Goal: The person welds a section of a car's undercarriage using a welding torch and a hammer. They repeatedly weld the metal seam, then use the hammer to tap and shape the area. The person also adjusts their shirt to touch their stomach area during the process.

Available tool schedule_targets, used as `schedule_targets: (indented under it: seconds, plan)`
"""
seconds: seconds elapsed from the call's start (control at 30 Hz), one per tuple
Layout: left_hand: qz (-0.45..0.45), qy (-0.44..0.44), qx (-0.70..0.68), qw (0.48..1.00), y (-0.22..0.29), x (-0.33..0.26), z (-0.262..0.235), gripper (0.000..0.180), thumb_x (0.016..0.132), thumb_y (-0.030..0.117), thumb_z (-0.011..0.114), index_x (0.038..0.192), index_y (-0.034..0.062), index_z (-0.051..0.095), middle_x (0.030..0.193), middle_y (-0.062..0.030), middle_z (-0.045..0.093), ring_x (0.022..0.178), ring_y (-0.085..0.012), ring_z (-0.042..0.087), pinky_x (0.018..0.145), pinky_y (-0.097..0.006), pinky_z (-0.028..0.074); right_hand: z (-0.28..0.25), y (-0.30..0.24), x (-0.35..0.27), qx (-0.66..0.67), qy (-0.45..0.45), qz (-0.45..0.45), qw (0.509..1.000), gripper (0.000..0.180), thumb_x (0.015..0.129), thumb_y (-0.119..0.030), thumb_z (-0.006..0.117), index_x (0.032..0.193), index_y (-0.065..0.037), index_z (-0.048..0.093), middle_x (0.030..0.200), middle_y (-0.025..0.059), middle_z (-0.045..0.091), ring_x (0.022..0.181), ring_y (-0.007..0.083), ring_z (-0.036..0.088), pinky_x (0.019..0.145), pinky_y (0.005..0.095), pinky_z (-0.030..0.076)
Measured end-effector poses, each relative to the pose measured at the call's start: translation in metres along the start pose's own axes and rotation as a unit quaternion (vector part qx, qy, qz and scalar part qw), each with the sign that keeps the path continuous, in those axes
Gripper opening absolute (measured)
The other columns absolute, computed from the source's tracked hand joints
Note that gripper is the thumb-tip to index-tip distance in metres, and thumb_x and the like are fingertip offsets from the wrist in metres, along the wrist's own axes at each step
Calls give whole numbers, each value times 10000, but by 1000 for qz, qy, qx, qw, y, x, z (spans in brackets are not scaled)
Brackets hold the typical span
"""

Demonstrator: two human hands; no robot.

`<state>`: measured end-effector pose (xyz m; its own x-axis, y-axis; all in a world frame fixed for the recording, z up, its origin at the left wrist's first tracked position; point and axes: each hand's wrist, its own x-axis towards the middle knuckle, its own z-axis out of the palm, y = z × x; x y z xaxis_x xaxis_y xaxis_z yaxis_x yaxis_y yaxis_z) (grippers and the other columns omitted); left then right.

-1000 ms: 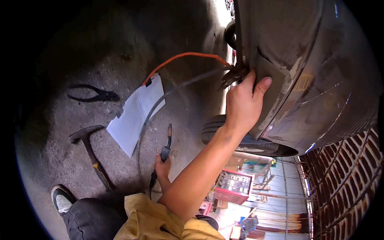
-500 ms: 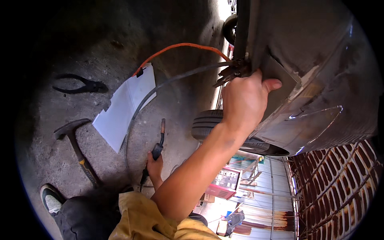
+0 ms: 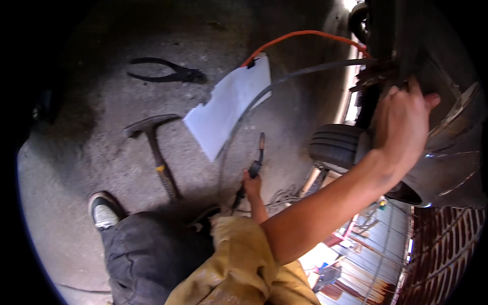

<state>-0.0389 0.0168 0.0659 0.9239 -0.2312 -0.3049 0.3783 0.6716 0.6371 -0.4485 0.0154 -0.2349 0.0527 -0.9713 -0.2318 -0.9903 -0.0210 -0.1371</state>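
My left hand (image 3: 406, 114) reaches to the lower edge of a dark car body panel (image 3: 442, 76), its back toward me. The thumb points out along the panel. The other fingers curl in; what they grip, if anything, is hidden. Just beyond the hand is a rusty clamp-like metal piece (image 3: 373, 76), where a grey cable (image 3: 315, 67) and an orange cable (image 3: 305, 32) end. Low over the concrete floor, my right hand (image 3: 252, 185) is closed round the black handle of a welding torch (image 3: 255, 168). The torch's copper-coloured nozzle points away from me.
A white bent sheet (image 3: 231, 104) lies on the floor under the grey cable. To its left are pliers (image 3: 170, 71) and a hammer (image 3: 157, 152). A car tyre (image 3: 338, 145) stands below my left hand. Coiled cable (image 3: 282, 198) lies beyond my right hand.
My view has turned, so the floor, tools and car sit further right in the picture. My left hand stays by the car panel, and my right hand still holds the welding torch.
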Motion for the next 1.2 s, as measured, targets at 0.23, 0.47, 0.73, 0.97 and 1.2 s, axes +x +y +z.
schedule_targets:
  seconds: [0.23, 0.47, 0.73, 0.97, 1.2]
  plan:
    - [-21, -3, 85, 996, -3, 6, -1, 312, 952, 217, 530, 946, -95, 549, 685, -305, 601, 721, -457, 618, 667, -515, 493, 16, -124, -88, -124, 94, -345, 926, 405, 757, -268, 717, 1014, 11, 576, 946, 223, 661, 879, 426, 634, 787, 495, 492]
    - [-58, -27, -56, 996, -1, -17, -15, 380, 983, 288, 530, 1171, -40, 568, 885, -197, 678, 741, -256, 679, 648, -368, 548, 62, -239, -191, 3, -223, -305, 926, 378, 744, -240, 702, 1024, -28, 561, 964, 226, 643, 903, 430, 622, 784, 491, 491]
    - [-97, -117, 33, 988, 18, -10, -24, 344, 1002, 209, 456, 1188, -73, 517, 969, -286, 646, 901, -444, 631, 799, -441, 499, 12, -189, -169, -18, -287, -309, 906, 378, 745, -178, 671, 1083, -88, 527, 945, 227, 627, 819, 400, 643, 698, 439, 508]
    - [-89, -61, -22, 994, 16, -12, -9, 547, 1003, 262, 400, 1318, -183, 360, 1240, -406, 484, 1113, -497, 529, 951, -474, 437, -100, -279, -139, -13, 12, -390, 921, 392, 897, -185, 635, 1243, -51, 507, 732, 159, 613, 633, 292, 642, 579, 381, 495]
    - [-108, -82, -2, 991, 20, -7, -16, 554, 994, 266, 411, 1332, -170, 351, 1016, -384, 599, 991, -498, 590, 868, -490, 465, -153, -272, -123, 87, -422, 20, 902, 248, 957, -262, 602, 1109, -67, 582, 834, 54, 674, 704, 122, 625, 601, 264, 479]
